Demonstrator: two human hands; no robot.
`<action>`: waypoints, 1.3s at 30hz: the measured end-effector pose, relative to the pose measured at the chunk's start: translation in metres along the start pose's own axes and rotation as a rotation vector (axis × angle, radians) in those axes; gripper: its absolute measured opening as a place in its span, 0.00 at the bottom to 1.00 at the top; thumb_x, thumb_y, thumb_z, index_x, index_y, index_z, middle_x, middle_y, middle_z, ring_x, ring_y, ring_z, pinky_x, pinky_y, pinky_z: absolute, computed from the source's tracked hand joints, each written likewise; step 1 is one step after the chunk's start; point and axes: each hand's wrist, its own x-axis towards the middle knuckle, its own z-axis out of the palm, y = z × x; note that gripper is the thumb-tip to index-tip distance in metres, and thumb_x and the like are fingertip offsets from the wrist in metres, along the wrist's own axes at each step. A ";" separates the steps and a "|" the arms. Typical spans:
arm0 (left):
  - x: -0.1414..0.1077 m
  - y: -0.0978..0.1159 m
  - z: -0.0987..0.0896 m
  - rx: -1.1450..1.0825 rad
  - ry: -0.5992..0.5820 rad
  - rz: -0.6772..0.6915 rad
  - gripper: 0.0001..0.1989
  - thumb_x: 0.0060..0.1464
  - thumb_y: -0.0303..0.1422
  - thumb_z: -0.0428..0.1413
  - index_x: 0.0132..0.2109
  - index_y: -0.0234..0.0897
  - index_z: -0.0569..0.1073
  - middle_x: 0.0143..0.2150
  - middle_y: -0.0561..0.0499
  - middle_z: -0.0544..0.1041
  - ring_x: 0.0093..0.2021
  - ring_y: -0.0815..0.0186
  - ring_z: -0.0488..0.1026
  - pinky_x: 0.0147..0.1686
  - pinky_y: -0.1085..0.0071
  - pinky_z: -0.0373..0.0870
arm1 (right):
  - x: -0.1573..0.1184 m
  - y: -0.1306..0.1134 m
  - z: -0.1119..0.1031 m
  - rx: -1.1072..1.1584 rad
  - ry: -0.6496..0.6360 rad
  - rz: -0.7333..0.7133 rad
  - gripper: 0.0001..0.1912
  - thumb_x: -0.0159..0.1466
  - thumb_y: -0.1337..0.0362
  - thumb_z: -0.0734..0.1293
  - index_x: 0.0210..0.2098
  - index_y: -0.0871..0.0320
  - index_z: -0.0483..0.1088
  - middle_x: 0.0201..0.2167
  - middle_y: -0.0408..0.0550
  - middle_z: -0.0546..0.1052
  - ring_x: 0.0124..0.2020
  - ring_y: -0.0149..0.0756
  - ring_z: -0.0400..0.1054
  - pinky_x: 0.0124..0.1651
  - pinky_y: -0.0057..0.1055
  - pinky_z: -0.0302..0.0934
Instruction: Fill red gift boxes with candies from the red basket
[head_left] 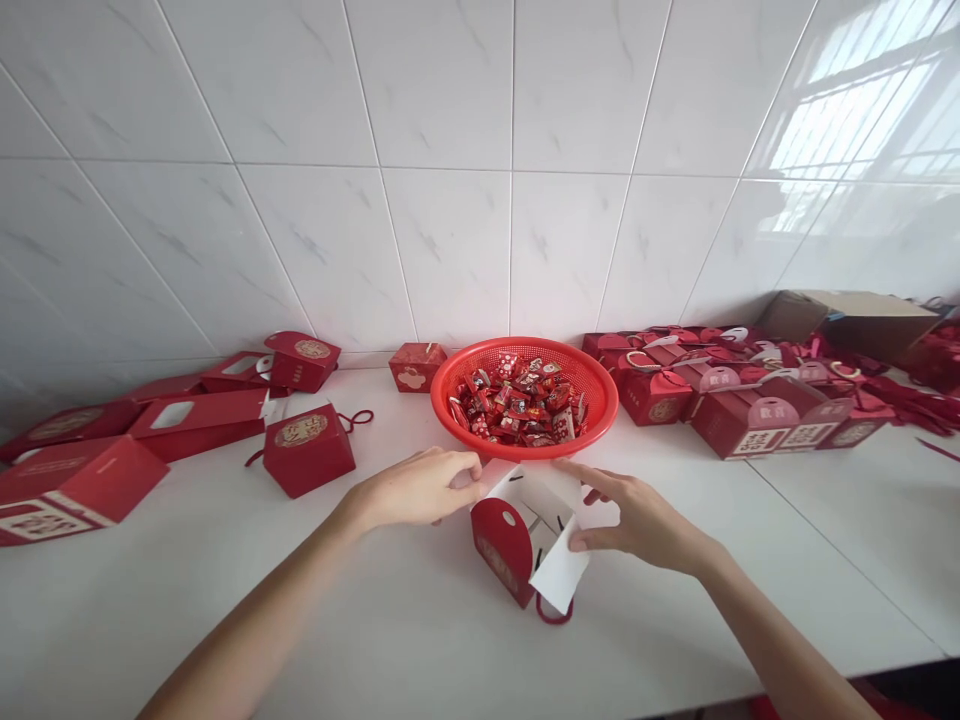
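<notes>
A red cardboard gift box (pixel 504 548) stands in front of me with its top open, its white inside and flaps showing. Nothing is visible inside it except its slots. My left hand (pixel 424 487) is at the box's back left, fingers bent in against a flap edge. On the other side my right hand (pixel 637 515) has its thumb on the white right flap and its index finger stretched toward the back flap. A dark red cord loop (pixel 555 612) sticks out below the box. Just behind, a red plastic basket (pixel 600 425) holds many red-wrapped candies (pixel 521 400).
At left lie several red boxes (pixel 195 420), one closed box (pixel 311 450) with a cord handle nearer. A small red box (pixel 416 367) sits beside the basket. On the right are rows of red boxes (pixel 765 415), a brown carton (pixel 855 315) and red cords (pixel 915 400). A tiled wall (pixel 450 240) rises behind.
</notes>
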 end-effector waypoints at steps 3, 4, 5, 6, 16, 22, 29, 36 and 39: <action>-0.006 -0.002 -0.015 0.015 0.049 0.004 0.20 0.60 0.51 0.49 0.40 0.39 0.74 0.31 0.52 0.76 0.25 0.65 0.76 0.24 0.73 0.63 | 0.002 -0.003 -0.028 0.020 -0.014 -0.090 0.37 0.56 0.47 0.76 0.63 0.45 0.70 0.46 0.50 0.82 0.42 0.46 0.77 0.46 0.41 0.71; -0.008 0.000 -0.022 0.016 0.059 0.020 0.21 0.60 0.51 0.49 0.38 0.39 0.74 0.30 0.52 0.76 0.25 0.65 0.75 0.24 0.73 0.63 | 0.007 -0.004 -0.039 0.047 0.014 -0.131 0.31 0.58 0.47 0.75 0.59 0.48 0.75 0.45 0.49 0.82 0.42 0.45 0.77 0.45 0.40 0.72; -0.007 0.003 -0.030 0.013 0.074 0.051 0.21 0.60 0.51 0.49 0.38 0.39 0.75 0.29 0.53 0.76 0.25 0.65 0.75 0.24 0.73 0.63 | 0.014 -0.006 -0.050 0.066 0.075 -0.163 0.24 0.60 0.48 0.73 0.53 0.50 0.78 0.43 0.49 0.83 0.41 0.44 0.78 0.46 0.39 0.72; -0.004 0.007 -0.038 0.007 0.094 0.095 0.20 0.61 0.50 0.49 0.37 0.39 0.75 0.29 0.53 0.77 0.26 0.65 0.75 0.25 0.73 0.64 | 0.025 -0.007 -0.060 0.078 0.173 -0.183 0.20 0.63 0.49 0.71 0.50 0.51 0.79 0.42 0.49 0.83 0.41 0.44 0.78 0.46 0.39 0.72; 0.137 0.006 -0.069 0.243 0.132 0.247 0.23 0.55 0.30 0.54 0.58 0.40 0.76 0.57 0.46 0.79 0.55 0.57 0.75 0.51 0.69 0.69 | 0.163 0.024 -0.055 -0.107 0.231 -0.108 0.18 0.61 0.66 0.71 0.51 0.54 0.77 0.53 0.52 0.79 0.56 0.47 0.73 0.58 0.43 0.67; 0.172 -0.007 -0.059 0.430 -0.008 0.130 0.49 0.33 0.41 0.71 0.66 0.49 0.67 0.66 0.42 0.69 0.66 0.41 0.63 0.58 0.55 0.67 | 0.165 0.043 -0.048 -0.235 0.062 -0.047 0.33 0.43 0.74 0.77 0.50 0.50 0.79 0.51 0.49 0.80 0.55 0.52 0.74 0.53 0.40 0.70; 0.176 -0.010 -0.051 0.279 0.028 0.204 0.21 0.36 0.44 0.69 0.38 0.41 0.78 0.39 0.49 0.80 0.44 0.52 0.76 0.40 0.66 0.71 | 0.164 0.035 -0.049 0.013 0.201 -0.173 0.14 0.56 0.66 0.73 0.43 0.53 0.80 0.43 0.46 0.82 0.46 0.45 0.76 0.53 0.40 0.69; 0.176 -0.018 -0.049 0.153 0.088 0.228 0.06 0.40 0.30 0.64 0.31 0.40 0.79 0.32 0.53 0.81 0.38 0.60 0.77 0.36 0.71 0.69 | 0.165 0.042 -0.049 0.173 0.475 -0.047 0.17 0.55 0.67 0.73 0.45 0.54 0.78 0.46 0.47 0.82 0.45 0.43 0.77 0.50 0.40 0.71; 0.174 -0.019 -0.049 0.127 0.147 0.255 0.12 0.42 0.27 0.62 0.37 0.40 0.81 0.42 0.50 0.83 0.44 0.59 0.78 0.41 0.70 0.71 | 0.165 0.041 -0.049 0.071 0.478 -0.023 0.13 0.56 0.65 0.73 0.42 0.55 0.79 0.48 0.51 0.81 0.50 0.47 0.76 0.53 0.42 0.69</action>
